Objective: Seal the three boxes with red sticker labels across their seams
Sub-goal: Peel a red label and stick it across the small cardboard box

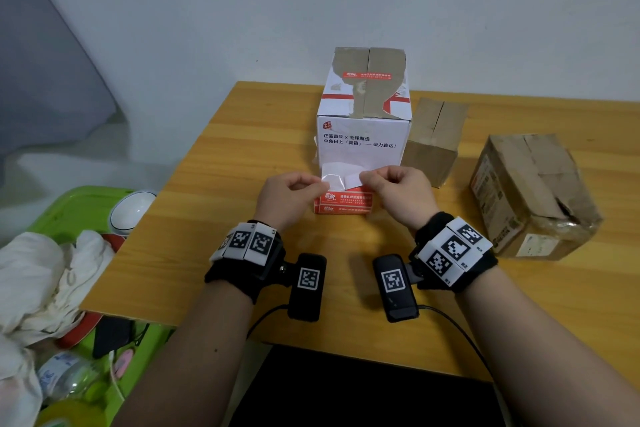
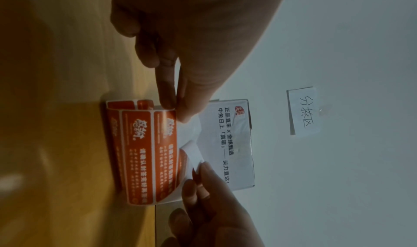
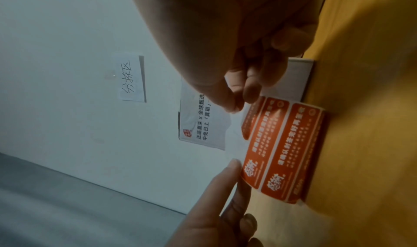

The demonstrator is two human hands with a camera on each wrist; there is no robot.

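Both our hands work one strip of red printed sticker labels on white backing, just in front of the tall white cardboard box on the wooden table: our left hand pinches its left end, our right hand its right. From the head camera we see a red label across that box's top seam, and two brown cardboard boxes to its right. Only the wrist cameras show the strip's red faces and a handwritten paper note on the wall.
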